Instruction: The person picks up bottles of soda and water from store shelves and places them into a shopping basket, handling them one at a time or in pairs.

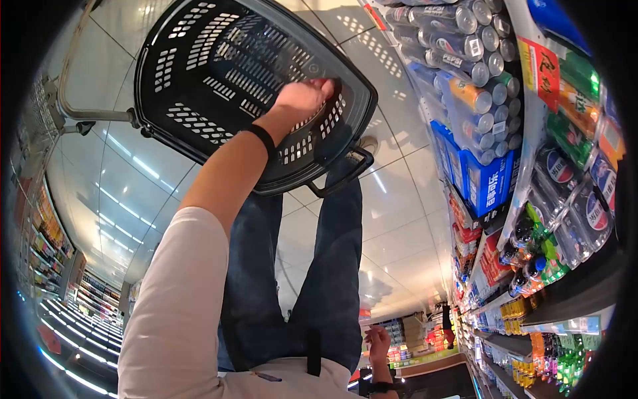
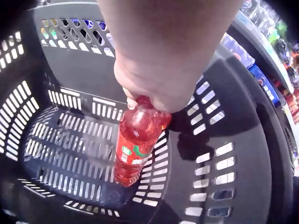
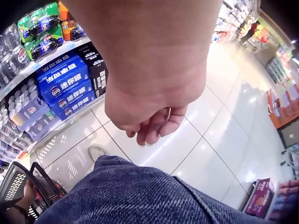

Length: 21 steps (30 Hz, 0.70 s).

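Reaching down into a black plastic shopping basket (image 1: 252,20), my left hand (image 1: 306,98) grips a bottle of red drink (image 2: 135,140) round its neck and cap. In the left wrist view the bottle tilts, its base down by the slotted basket floor, close to the end wall. The left fingers are mostly hidden behind the wrist. My right hand (image 3: 152,116) hangs beside my jeans with loosely curled fingers and nothing in it.
On the right stand shelves of drinks: wrapped packs of cans (image 1: 458,60), blue boxes (image 1: 475,169) and large soda bottles (image 1: 571,199). Pale floor tiles (image 1: 399,226) lie around my legs. A metal frame (image 1: 100,114) meets the basket's left side.
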{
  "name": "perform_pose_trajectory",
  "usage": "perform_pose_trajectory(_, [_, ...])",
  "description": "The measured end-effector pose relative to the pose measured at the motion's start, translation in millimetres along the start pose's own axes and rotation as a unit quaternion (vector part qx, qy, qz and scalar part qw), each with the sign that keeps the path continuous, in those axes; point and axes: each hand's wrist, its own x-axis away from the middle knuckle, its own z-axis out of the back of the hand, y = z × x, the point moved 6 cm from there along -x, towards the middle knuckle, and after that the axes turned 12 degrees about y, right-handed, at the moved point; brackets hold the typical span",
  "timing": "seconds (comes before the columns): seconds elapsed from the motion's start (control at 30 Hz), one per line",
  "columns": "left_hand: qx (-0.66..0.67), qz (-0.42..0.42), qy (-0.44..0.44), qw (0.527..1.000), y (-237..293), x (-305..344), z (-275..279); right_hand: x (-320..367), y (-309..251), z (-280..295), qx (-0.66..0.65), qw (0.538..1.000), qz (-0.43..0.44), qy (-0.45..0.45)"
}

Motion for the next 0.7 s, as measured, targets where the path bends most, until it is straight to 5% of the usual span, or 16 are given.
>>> perform_pose_trajectory(0.23, [0.06,0.145,0.066,0.985,-45.2,15.4,-23.8,-7.2,-3.8,5.1,0.006,1.0,-0.02,-0.004])
perform_pose_trajectory(0.43, [0.046,0.121,0.051,0.99,-42.5,43.0,-34.6,-20.2,2.6,6.5,-0.016,0.999,-0.045,0.008])
perform_pose_trajectory(0.53, [0.094,0.197,0.214,0.952,-52.7,31.8,-17.6,-20.6,3.4,-0.3,-0.025,0.998,-0.053,0.002])
perform_pose_trajectory(0.7, [0.235,0.274,0.231,0.903,-73.0,-8.8,-22.1,-16.9,2.1,-1.2,-0.029,0.998,-0.059,0.003])
